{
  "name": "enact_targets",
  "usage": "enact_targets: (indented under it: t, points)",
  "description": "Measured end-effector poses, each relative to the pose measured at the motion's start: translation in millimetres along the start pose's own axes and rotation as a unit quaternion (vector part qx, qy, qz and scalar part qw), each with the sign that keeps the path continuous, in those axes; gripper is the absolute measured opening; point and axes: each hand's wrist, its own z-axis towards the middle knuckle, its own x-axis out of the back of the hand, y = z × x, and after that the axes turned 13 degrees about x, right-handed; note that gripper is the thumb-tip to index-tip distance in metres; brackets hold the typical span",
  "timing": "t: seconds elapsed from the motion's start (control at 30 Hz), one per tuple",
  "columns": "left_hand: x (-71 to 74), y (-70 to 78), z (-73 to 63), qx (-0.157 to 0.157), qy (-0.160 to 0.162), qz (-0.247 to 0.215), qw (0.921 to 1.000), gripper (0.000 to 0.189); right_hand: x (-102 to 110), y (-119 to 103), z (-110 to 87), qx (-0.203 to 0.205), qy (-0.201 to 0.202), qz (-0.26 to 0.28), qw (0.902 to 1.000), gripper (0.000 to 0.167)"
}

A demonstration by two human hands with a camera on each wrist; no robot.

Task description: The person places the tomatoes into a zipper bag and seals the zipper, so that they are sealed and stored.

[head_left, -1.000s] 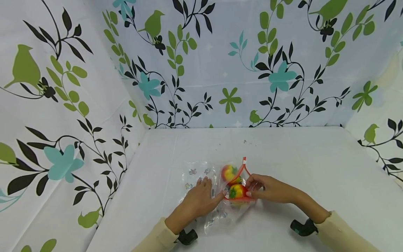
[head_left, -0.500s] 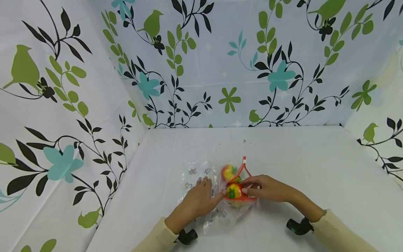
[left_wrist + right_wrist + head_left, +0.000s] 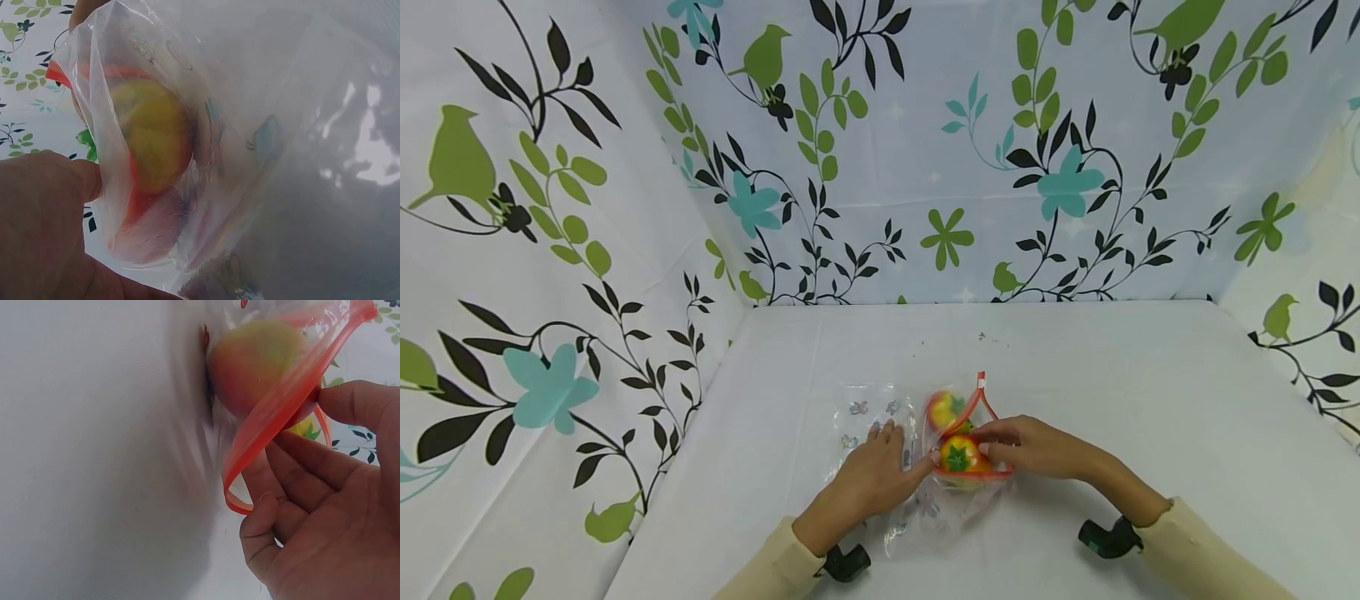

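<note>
A clear plastic zip bag (image 3: 917, 525) with a red zip strip (image 3: 981, 383) lies spread on the table. My left hand (image 3: 872, 479) rests on the bag's left part, fingers straight, thumb stretched to the mouth's edge. My right hand (image 3: 1037, 448) pinches a red-and-yellow fruit (image 3: 958, 454) with a green star-shaped top, at the bag's mouth. Another such fruit (image 3: 943, 410) sits just behind it. In the right wrist view, a round yellow-red fruit (image 3: 256, 365) shows through the plastic, beside the red strip. Some of the fruit is hidden by fingers and film.
The white table (image 3: 1112, 375) spreads out around the bag. Patterned cloths (image 3: 880, 208) with leaves and birds hang behind and at both sides. Dark wrist cameras (image 3: 846, 565) sit by the beige sleeves (image 3: 775, 562).
My right hand has shifted slightly left with the pinched fruit, whose green top now faces more toward the head camera. My left hand has stayed in place on the bag.
</note>
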Motion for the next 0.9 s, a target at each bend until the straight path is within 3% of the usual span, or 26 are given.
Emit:
enact_targets:
  t: [0.27,0.5,0.63,0.73,0.83,0.9]
  points:
    - [1.0,1.1,3.9,0.002,-0.008,0.006,1.0,0.102,0,6,-6.5,0.011,0.007,-0.014,0.9998,0.044]
    - [10.1,1.2,5.1,-0.002,-0.028,-0.002,0.9996,0.097,6,-2,-21.2,-0.018,0.084,-0.097,0.9916,0.037]
    - [18.4,2.5,6.1,-0.015,-0.005,0.018,0.9997,0.079,6,-10,-34.9,-0.072,0.133,-0.11,0.9824,0.038]
    - [25.8,4.9,9.5,-0.039,0.033,0.036,0.998,0.058,0,-19,-46.6,-0.114,0.161,-0.1,0.9754,0.037]
    - [36.6,10.1,19.5,-0.074,0.067,0.04,0.9942,0.044,-11,-31,-56.8,-0.145,0.181,-0.095,0.9681,0.036]
    - [46.2,16.0,30.8,-0.1,0.067,0.024,0.9924,0.039,-20,-39,-61.8,-0.155,0.186,-0.096,0.9655,0.036]
